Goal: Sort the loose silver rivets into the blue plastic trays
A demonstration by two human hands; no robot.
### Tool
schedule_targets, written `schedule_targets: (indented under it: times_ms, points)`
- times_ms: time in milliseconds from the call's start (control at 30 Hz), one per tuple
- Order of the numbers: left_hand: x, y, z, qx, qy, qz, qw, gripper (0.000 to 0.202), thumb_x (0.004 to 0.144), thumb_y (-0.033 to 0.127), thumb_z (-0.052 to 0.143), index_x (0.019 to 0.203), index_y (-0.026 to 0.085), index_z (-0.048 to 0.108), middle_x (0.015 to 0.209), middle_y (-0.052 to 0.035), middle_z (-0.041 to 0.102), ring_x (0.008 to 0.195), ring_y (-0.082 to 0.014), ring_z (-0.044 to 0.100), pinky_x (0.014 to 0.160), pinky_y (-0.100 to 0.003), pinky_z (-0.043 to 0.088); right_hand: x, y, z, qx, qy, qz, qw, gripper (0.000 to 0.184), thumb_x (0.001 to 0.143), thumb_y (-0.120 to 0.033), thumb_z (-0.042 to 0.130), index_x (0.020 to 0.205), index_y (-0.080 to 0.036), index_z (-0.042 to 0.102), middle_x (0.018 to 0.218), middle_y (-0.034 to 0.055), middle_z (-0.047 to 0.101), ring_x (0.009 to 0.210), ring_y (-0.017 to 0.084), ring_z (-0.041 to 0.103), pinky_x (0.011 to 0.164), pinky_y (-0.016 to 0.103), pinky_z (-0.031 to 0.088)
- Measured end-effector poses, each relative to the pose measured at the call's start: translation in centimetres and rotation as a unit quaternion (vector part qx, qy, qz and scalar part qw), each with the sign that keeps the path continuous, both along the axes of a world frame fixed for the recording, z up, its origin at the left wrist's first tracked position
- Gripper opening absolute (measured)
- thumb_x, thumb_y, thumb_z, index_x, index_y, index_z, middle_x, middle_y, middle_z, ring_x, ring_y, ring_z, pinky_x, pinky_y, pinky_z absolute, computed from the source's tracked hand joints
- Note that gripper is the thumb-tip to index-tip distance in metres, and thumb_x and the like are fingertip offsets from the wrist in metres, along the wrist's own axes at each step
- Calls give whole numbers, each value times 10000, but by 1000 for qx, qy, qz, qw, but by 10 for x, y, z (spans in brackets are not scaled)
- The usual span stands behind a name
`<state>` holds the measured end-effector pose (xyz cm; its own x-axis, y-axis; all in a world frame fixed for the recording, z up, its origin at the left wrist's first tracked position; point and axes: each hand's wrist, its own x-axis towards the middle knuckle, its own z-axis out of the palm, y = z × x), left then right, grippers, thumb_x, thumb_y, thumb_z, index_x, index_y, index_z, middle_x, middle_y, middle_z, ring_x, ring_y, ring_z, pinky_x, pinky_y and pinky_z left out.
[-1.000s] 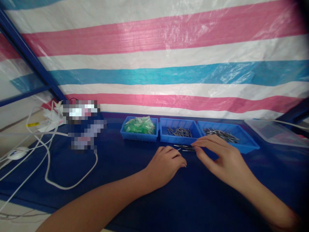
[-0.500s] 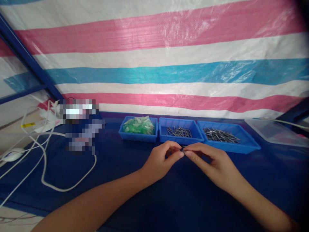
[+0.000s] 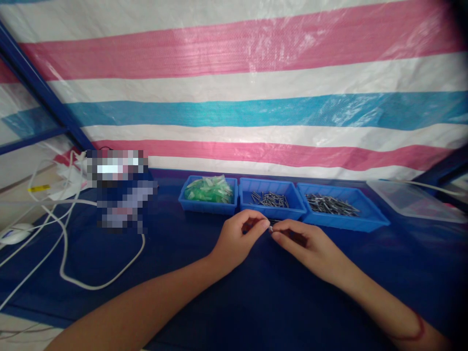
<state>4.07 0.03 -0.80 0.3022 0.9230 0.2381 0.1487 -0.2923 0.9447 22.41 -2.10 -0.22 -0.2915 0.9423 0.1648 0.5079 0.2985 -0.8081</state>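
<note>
My left hand (image 3: 237, 240) and my right hand (image 3: 310, 246) meet fingertip to fingertip over the table, just in front of the middle blue bin (image 3: 272, 210). Thumb and index finger of each hand are pinched together. Between them a small shiny metal piece (image 3: 270, 228) shows, mostly covered by the fingers and too small to name. Thin metal pin-like parts (image 3: 272, 199) lie in the middle bin. The right blue bin (image 3: 369, 214) holds a pile of slender metal parts (image 3: 329, 204). Green and clear plastic pieces (image 3: 210, 190) fill the left blue bin (image 3: 208, 207).
A clear plastic sheet or lid (image 3: 405, 202) lies at the right back. White cables (image 3: 64, 243) loop over the left side, near a white mouse (image 3: 16, 234) and a blurred-out object (image 3: 122, 195). A striped tarp (image 3: 234, 112) hangs behind the dark blue table (image 3: 234, 312).
Both hands have shifted slightly left in view, still pinched together. A little more of the metal piece shows between the fingertips. The bins look unchanged.
</note>
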Motion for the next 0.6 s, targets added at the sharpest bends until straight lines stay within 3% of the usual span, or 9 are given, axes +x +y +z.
schedule_targets:
  times_ms: [233,433,600]
  points:
    - [0,0,0,21,3,-17,1000,168,877,303,552,921,164,634,912,-42,673,829,-152,621,745,-248,483,-1,3,-5,5,43,11,999,261,871,-433,525,929,-221,668,864,46,653,844,206,607,779,355,504]
    - [0,0,-1,51,18,-3,999,152,874,279,550,923,164,637,915,-48,649,841,-156,609,751,-256,488,4,7,-4,18,77,-39,996,251,810,-452,605,873,-214,655,862,52,641,793,193,590,678,318,502]
    - [1,0,-1,60,54,-9,997,138,874,266,549,913,165,634,896,-45,652,823,-155,607,731,-253,484,8,8,5,20,88,-41,995,223,817,-430,601,838,-214,651,791,29,614,694,159,562,601,277,468]
